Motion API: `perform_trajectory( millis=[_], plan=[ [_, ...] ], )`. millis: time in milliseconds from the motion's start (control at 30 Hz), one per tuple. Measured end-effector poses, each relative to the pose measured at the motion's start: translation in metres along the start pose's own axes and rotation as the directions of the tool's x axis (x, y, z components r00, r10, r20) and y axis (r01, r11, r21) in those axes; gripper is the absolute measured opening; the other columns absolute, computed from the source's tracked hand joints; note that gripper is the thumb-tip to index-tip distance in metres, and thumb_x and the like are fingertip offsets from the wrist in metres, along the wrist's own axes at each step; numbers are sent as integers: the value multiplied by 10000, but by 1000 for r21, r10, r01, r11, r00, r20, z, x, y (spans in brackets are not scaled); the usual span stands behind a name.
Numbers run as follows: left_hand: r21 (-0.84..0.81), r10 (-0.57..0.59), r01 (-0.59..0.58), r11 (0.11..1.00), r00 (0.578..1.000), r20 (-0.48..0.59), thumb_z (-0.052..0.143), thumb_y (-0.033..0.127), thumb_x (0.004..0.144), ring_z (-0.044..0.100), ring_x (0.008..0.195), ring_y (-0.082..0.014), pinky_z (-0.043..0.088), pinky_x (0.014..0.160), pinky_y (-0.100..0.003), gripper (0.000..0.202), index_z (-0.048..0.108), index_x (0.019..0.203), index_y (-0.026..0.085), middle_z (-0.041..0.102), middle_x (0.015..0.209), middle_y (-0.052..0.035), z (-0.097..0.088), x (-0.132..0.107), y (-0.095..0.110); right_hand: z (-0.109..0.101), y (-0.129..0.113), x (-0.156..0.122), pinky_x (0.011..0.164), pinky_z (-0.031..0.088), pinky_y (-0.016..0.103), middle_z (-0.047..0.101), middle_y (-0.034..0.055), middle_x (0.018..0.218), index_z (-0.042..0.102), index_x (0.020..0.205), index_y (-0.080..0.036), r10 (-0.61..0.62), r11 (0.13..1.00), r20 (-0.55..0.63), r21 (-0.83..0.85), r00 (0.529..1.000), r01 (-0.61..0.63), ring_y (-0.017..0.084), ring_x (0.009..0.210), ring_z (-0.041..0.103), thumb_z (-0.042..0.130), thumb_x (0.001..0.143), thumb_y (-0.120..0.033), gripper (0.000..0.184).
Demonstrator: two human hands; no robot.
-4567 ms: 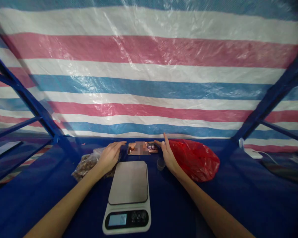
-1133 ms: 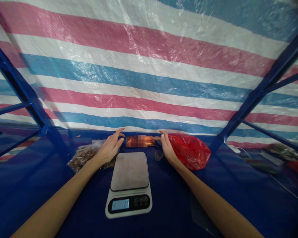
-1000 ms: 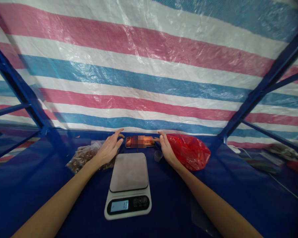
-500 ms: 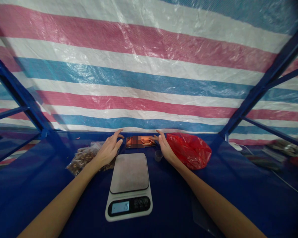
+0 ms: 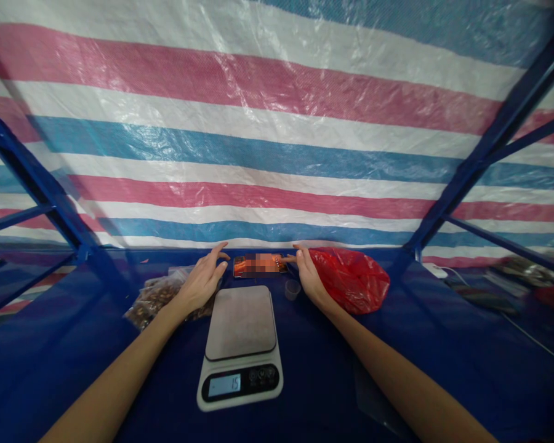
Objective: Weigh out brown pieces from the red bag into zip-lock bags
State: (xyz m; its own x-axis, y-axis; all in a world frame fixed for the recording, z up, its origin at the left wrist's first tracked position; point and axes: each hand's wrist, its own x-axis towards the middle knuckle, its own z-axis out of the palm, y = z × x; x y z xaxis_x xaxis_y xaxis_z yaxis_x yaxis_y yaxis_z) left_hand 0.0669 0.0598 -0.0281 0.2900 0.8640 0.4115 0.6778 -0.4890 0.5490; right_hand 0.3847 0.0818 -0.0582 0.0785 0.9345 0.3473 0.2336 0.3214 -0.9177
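Both open hands, left hand (image 5: 202, 282) and right hand (image 5: 309, 276), apparently touch the phone (image 5: 260, 265).

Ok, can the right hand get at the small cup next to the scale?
Probably yes: the right hand sits just beside the small cup, with nothing between them.

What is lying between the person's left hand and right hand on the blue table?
In the head view, a flat rectangular phone with a lit orange screen lies between the left hand and the right hand.
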Motion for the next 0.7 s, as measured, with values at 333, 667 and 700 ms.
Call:
perform_trajectory(
  millis=[333, 667, 700],
  plan=[
    [118, 146, -131, 984, 982, -122, 269, 434, 1085, 608, 1204, -283, 423, 1091, -464, 534, 425, 1519, 164, 689, 1249, -121, -5, -2, 9, 0, -23, -10, 1207, 361, 514, 811, 83, 1069, 476, 1440, -240, -76, 995, 38, 69, 996, 73, 281, 1268, 662, 364, 1024, -656, 599],
    [318, 226, -177, 931, 966, -122, 273, 402, 1062, 667, 750, -245, 485, 789, -407, 533, 729, 878, 198, 744, 783, -88, -17, -11, 28, -101, -89, 16, 837, 529, 357, 747, 59, 745, 740, 779, -219, -196, 802, 152, -544, 969, 247, 239, 755, 683, 475, 835, -224, 271],
    [330, 222, -172, 928, 968, -119, 278, 406, 1058, 658, 699, -238, 480, 753, -396, 534, 729, 858, 201, 739, 750, -86, -16, -11, 28, -114, -85, 18, 815, 525, 346, 726, 56, 674, 720, 688, -227, -159, 784, 168, -577, 973, 228, 236, 705, 668, 513, 783, -203, 229]
  ],
)
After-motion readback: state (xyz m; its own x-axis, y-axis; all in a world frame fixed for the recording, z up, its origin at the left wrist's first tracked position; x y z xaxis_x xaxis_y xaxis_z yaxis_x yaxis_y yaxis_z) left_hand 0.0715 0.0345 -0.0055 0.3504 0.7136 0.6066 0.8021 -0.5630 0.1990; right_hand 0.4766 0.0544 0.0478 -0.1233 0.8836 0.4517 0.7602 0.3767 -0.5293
